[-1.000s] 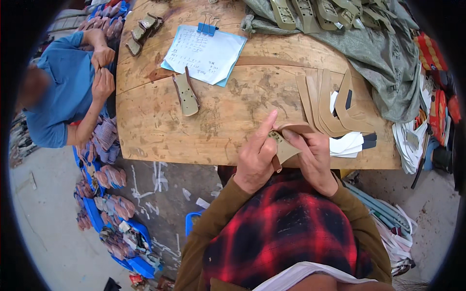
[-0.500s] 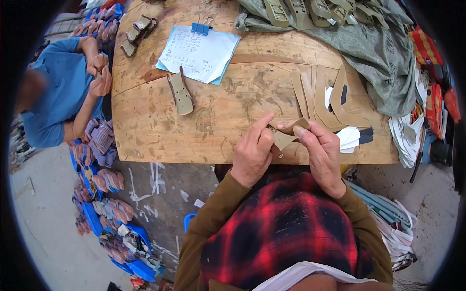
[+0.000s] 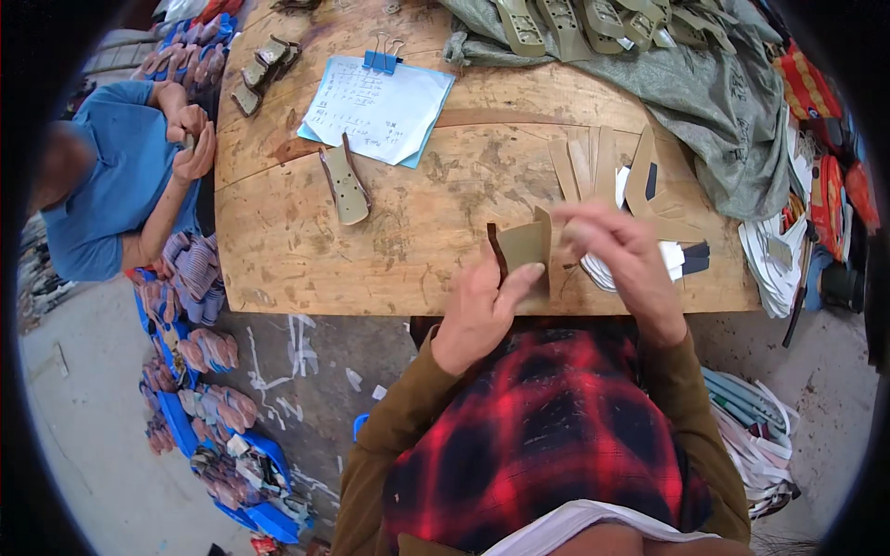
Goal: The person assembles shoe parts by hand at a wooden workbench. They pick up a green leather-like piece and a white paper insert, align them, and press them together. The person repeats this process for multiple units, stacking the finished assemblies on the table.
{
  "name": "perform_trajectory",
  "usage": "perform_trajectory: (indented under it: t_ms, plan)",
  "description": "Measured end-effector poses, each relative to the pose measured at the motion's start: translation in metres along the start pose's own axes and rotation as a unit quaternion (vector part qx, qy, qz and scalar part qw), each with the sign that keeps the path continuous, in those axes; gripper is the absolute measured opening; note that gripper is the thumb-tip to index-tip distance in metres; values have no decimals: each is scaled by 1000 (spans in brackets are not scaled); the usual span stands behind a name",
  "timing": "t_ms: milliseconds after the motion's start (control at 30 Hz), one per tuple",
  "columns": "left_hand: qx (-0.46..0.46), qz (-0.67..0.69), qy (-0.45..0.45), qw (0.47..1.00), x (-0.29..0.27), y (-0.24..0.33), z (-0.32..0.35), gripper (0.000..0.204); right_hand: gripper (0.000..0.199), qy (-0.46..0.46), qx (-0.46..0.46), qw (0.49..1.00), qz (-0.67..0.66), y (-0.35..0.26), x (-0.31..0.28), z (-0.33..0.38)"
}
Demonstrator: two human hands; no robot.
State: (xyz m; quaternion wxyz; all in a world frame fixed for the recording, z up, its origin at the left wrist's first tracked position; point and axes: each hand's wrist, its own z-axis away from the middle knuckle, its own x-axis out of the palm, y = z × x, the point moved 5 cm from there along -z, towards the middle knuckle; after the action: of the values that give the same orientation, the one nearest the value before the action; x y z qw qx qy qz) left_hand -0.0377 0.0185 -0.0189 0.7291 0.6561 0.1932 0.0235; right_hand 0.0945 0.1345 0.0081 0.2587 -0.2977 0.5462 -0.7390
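Note:
My left hand (image 3: 482,301) holds a tan folded leather piece (image 3: 527,246) upright over the near edge of the wooden table (image 3: 306,250), thumb pressed on its front. My right hand (image 3: 623,258) hovers just right of the piece, fingers curled and slightly blurred; whether it touches the piece is unclear. Behind it lies a fan of tan cut strips (image 3: 593,167) with white and dark pieces beside them.
A tan shoe-upper piece (image 3: 345,181) and clipped papers (image 3: 378,107) lie mid-table. A grey-green cloth (image 3: 686,83) carrying more uppers covers the far right. A person in blue (image 3: 111,185) sits at the left. Blue trays of parts (image 3: 204,371) are on the floor.
Both hands worked the tan piece together before; now my left hand has raised it upright and my right hand has moved slightly to the right of it.

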Motion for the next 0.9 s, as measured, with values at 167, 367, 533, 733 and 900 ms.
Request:
perform_trajectory:
  t_ms: [167,367,533,733,900]
  plan:
    - [-107,106,-153,977,7,-2,11,32,14,-64,99,992,-37,31,13,0]
    - [-148,-7,-144,978,-6,19,2,31,19,88,50,979,-175,41,11,-1]
    - [-55,-219,119,967,-97,6,0,35,18,253,-112,928,249,-4,-75,13]
    - [143,-420,234,865,-127,24,-4,30,19,209,-118,813,530,12,-102,31]
    - [19,-75,20,997,-28,27,-23,20,19,243,-135,810,516,21,-107,32]
